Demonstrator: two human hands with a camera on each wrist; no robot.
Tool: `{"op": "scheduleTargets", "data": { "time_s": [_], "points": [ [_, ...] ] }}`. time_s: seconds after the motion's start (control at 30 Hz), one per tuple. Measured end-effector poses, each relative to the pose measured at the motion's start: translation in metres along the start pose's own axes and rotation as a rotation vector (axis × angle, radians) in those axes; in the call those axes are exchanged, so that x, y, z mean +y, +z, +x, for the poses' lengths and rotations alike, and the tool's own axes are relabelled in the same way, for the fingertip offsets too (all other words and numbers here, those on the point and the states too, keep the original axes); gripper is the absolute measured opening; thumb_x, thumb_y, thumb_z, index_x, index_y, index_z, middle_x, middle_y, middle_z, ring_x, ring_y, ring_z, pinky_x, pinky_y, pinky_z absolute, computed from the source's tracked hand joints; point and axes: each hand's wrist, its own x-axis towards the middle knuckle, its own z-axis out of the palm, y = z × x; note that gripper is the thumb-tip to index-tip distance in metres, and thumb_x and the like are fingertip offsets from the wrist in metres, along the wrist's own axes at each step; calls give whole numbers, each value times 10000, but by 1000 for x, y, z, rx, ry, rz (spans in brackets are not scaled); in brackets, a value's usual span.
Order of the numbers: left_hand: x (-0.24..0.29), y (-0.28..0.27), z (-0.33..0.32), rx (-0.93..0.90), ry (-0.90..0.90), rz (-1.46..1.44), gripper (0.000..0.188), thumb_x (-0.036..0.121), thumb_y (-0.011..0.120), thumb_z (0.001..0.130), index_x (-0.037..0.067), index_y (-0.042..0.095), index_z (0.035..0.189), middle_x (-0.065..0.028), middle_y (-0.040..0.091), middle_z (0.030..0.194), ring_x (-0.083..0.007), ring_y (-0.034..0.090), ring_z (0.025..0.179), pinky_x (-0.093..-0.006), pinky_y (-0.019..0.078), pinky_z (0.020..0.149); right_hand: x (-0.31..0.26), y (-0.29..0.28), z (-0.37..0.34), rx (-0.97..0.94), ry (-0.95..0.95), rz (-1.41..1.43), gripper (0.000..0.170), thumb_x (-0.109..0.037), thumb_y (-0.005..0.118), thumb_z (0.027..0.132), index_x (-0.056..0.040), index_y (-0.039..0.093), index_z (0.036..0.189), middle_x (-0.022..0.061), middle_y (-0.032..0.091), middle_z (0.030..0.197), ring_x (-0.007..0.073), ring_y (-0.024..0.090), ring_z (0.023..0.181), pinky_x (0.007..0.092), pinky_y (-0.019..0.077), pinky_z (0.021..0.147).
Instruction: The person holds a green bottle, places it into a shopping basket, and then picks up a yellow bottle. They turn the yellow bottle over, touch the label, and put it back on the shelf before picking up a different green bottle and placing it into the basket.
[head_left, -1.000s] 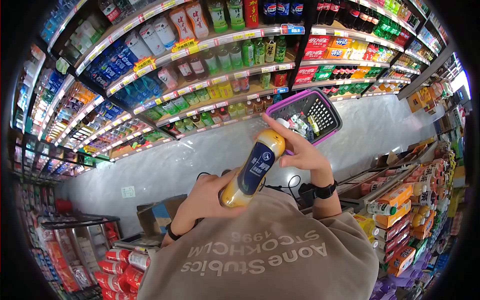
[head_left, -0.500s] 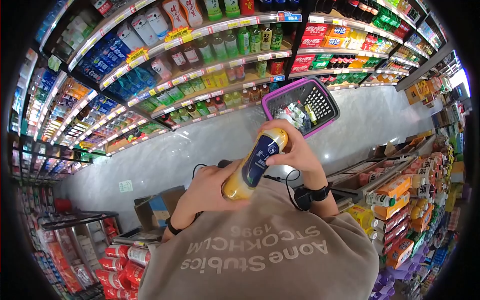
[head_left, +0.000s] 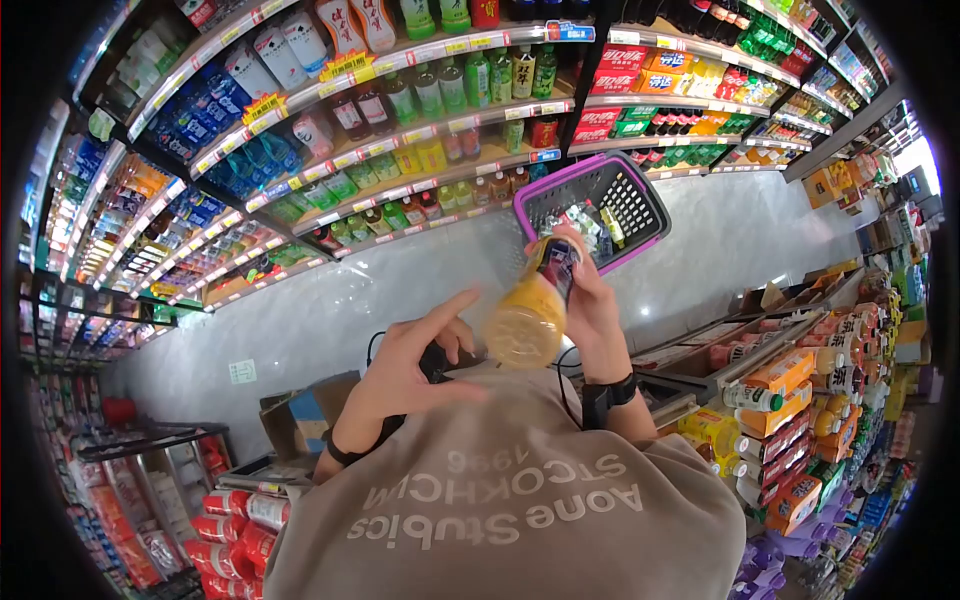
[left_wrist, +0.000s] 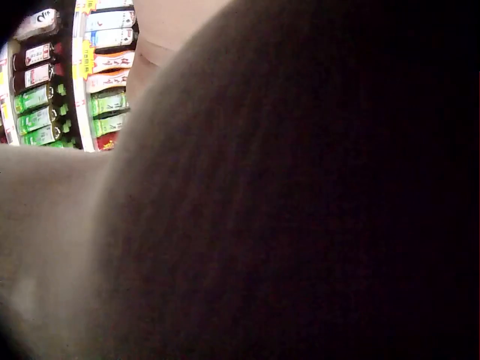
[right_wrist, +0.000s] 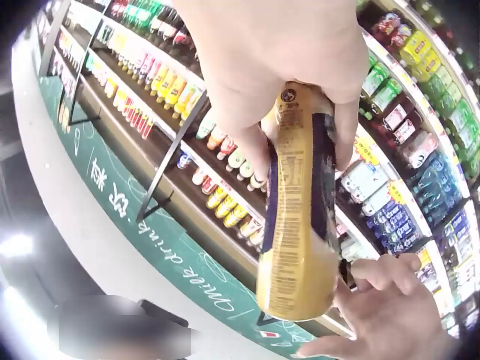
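A bottle of yellow drink [head_left: 527,325] with a dark blue label is gripped near its cap end by my right hand [head_left: 598,312]. It tilts with its base toward me and is a little blurred in the head view. In the right wrist view, the thumb and fingers of that hand close around the upper part of the bottle [right_wrist: 298,255]. My left hand [head_left: 400,378] holds nothing; its fingers are spread, just left of the bottle's base. Mostly dark, blurred skin and cloth fill the left wrist view.
A purple-rimmed black basket [head_left: 637,205] with several bottles inside stands on the grey floor [head_left: 420,270] ahead. Beyond it run shelves of drinks [head_left: 420,130]. Stacked drink packs [head_left: 780,430] stand at my right, red packs [head_left: 235,535] at my left, and a cardboard box [head_left: 290,415] nearby.
My left hand has let go of the bottle's base and moved left, its fingers spreading. My right hand, first with fingers extended along the top, now grips the bottle and has tipped its base toward me.
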Motion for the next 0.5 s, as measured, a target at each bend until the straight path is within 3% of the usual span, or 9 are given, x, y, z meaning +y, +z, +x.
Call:
{"op": "scheduleTargets", "data": {
  "time_s": [0.03, 0.07, 0.17, 0.37, 0.5],
  "points": [
    [1, 0, 2, -2, -16, 9, 989, 269, 967, 656, 71, 511, 1511, -59, 695, 881, -172, 604, 693, -285, 525, 717, 0, -6, 1, -12, 32, 86, 640, -178, 796, 853, -99, 496, 1413, 152, 632, 1266, 282, 632, 1168, 425, 521, 1016],
    [1, 2, 3, -3, -36, 12, 976, 257, 961, 668, 61, 508, 1510, -59, 689, 874, -169, 591, 688, -283, 525, 714, 2, -13, 2, -51, 55, 131, 641, -220, 775, 876, -109, 484, 1436, 191, 611, 1309, 323, 617, 1204, 457, 511, 1038],
    [6, -3, 6, -15, -31, 6, 931, 244, 954, 681, 35, 533, 1484, -63, 691, 870, -168, 596, 682, -291, 530, 703, 5, 1, -3, 47, 100, 168, 621, -252, 749, 902, -118, 479, 1445, 209, 591, 1340, 336, 610, 1215, 465, 509, 1043],
    [1, -2, 5, -35, 198, -5, 703, 199, 897, 753, 37, 632, 1384, -39, 687, 824, -176, 618, 658, -305, 501, 630, 21, -8, -4, 14, 201, 252, 595, -323, 727, 944, -139, 475, 1449, 213, 574, 1364, 353, 592, 1244, 499, 499, 1059],
    [9, -5, 15, -60, 340, 186, 614, 224, 875, 773, 67, 678, 1333, -23, 677, 775, -183, 617, 631, -314, 477, 597, 26, -8, -5, -29, 242, 229, 565, -313, 706, 967, -143, 470, 1451, 211, 569, 1365, 360, 577, 1263, 514, 484, 1078]
  ]
}}
